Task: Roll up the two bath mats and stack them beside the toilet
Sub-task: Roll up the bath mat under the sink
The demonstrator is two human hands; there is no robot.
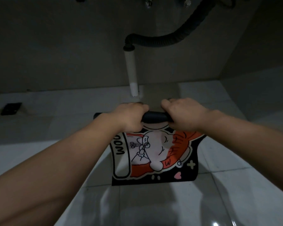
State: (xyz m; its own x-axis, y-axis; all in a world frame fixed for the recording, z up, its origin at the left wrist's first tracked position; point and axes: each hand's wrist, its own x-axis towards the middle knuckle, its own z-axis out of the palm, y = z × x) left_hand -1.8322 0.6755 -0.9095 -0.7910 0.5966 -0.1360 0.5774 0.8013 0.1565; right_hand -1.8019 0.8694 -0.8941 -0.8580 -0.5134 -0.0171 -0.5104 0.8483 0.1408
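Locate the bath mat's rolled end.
Head view, centre: the rolled end lies on the tiled floor, gripped by left hand and right hand, just before the white drainpipe.

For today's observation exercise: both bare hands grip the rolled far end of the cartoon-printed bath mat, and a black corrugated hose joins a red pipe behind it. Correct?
Not quite. The head view shows the black corrugated hose joining a white pipe, not red. Both hands, left hand and right hand, do grip the cartoon-printed bath mat at its rolled end.

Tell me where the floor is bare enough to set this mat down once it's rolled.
Bare tile lies left of the mat, between it and the dark drain cover; more lies right of the mat toward the side wall, and in front of its near edge. It is crowded behind the roll, where the white pipe meets the floor near the left hand and right hand.
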